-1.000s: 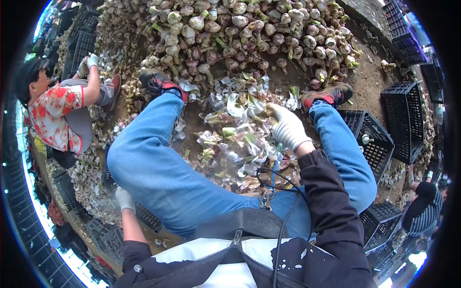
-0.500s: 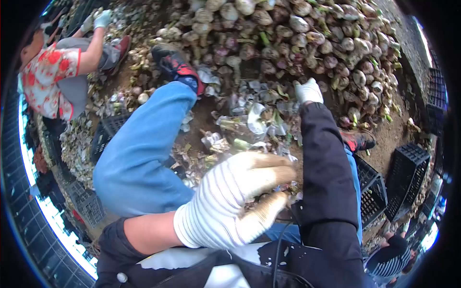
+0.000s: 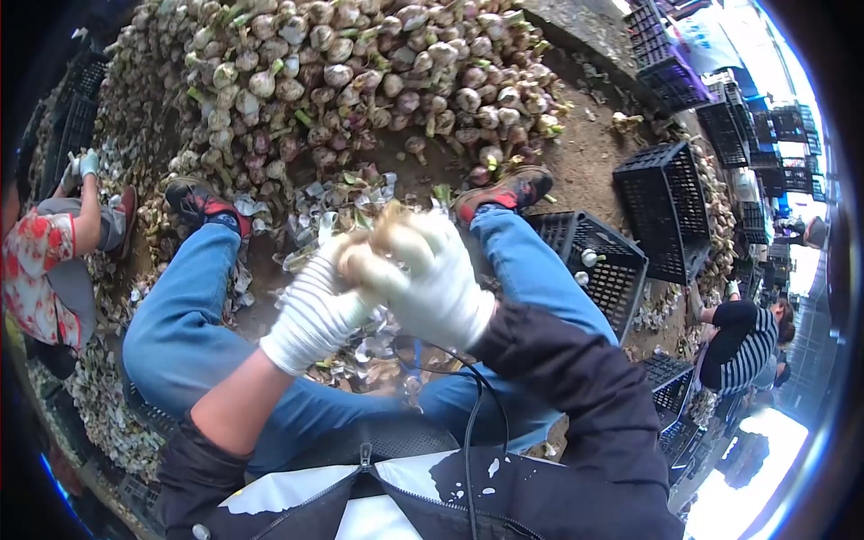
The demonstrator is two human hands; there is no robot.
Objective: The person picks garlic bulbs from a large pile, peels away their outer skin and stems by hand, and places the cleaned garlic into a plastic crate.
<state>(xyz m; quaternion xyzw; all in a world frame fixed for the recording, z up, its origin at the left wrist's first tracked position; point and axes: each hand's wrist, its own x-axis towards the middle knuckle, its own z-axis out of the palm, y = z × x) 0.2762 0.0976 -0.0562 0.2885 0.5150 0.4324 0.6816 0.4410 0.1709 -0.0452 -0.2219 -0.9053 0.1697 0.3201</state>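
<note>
My left hand (image 3: 317,304) and my right hand (image 3: 441,286) meet above my lap, in white knit gloves with tan-coated fingers. The fingers of both are curled in against each other. Motion smears the fingertips, and whatever sits between them is hidden. Beyond the hands, a large heap of garlic bulbs (image 3: 337,76) with stems spreads over the ground. Loose garlic skins and trimmed leaves (image 3: 346,200) lie between my feet, below and past my hands.
Right of my knee stands a black plastic crate (image 3: 630,261) with a few bulbs in it; another crate (image 3: 661,211) is beside it. Stacked crates (image 3: 661,58) are at the far right. One person (image 3: 45,261) sits at left, another (image 3: 742,346) at right. A black cable (image 3: 470,432) hangs before me.
My right hand has come back from the edge of the garlic heap to my left hand, which has moved left and up. The view has swung to the right.
</note>
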